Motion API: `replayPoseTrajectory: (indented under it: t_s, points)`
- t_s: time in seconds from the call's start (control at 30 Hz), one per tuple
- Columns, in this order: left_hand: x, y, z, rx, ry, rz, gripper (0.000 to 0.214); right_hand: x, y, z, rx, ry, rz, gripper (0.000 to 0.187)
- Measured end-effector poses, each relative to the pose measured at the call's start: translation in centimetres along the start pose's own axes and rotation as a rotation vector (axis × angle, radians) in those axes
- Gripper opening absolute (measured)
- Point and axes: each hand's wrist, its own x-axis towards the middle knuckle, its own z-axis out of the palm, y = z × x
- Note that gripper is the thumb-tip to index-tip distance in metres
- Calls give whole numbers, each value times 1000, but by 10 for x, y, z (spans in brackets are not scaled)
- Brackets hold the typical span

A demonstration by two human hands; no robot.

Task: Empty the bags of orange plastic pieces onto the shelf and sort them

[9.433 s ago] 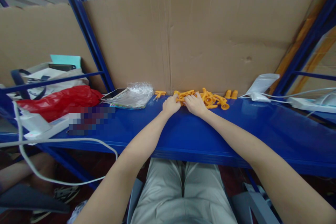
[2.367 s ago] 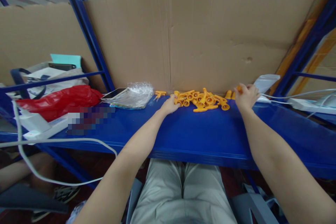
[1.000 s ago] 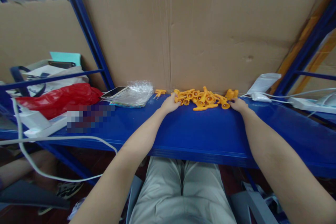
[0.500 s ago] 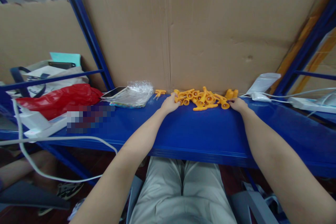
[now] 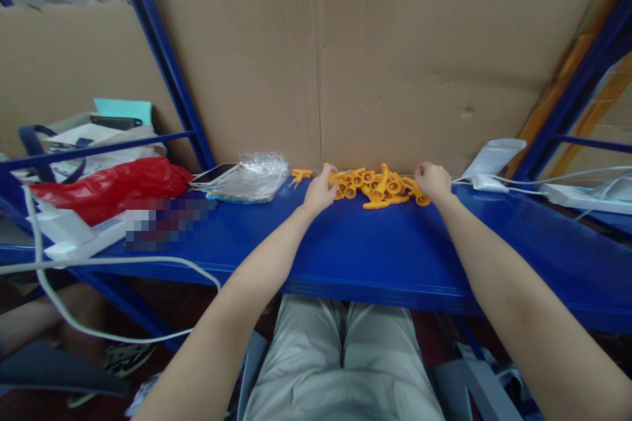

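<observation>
A heap of small orange plastic parts [image 5: 378,185] lies at the back of the blue shelf [image 5: 375,250], against the cardboard wall. My left hand [image 5: 320,189] is at the heap's left end, fingers curled round an orange part. My right hand [image 5: 433,179] rests closed at the heap's right end, covering the orange pieces that stood there; what its fingers hold is hidden. One more orange part [image 5: 299,175] lies alone to the left of my left hand.
A crumpled clear plastic bag [image 5: 255,177] and a phone [image 5: 213,175] lie left of the heap. A red bag [image 5: 111,189] and white cables [image 5: 99,263] are at far left. A white pouch [image 5: 494,156] and a power strip [image 5: 582,196] lie at right.
My right hand moved left and back, onto the heap's right end over the standing orange pieces. My left hand lifted slightly and closed on a part at the left end.
</observation>
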Motion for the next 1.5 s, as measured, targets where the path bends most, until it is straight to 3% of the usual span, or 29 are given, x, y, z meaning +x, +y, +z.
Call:
replayPoseTrajectory:
  t_s: [0.13,0.33,0.6,0.77,0.93,1.07,1.2,1.3,1.4,1.5]
  points:
    - [1,-3,4,-18,27,77,28,-6,-36,4,9,166,-338,40]
    - [1,-7,9,-72,7,165,29,-30,-80,6,-86,167,-674,47]
    - [1,-6,10,-121,-13,278,34,-44,-98,8,-189,49,-850,32]
    - [3,-11,12,-154,29,312,36,-46,-100,7,-188,51,-816,33]
    - [5,-14,15,-201,-1,406,40,-42,-98,12,-152,-24,-813,30]
    - [9,-16,17,-232,101,448,55,-37,-94,17,-10,-23,-756,26]
    - [10,-19,16,-223,207,354,71,-32,-97,22,373,-30,-559,18]
    - [8,-15,12,-197,207,249,59,-31,-104,22,775,-154,-339,23]
    - [4,-7,10,-179,67,173,29,-35,-112,18,1093,-295,-176,33]
    - [1,1,11,-161,-94,155,16,-41,-120,15,1266,-387,-125,40]
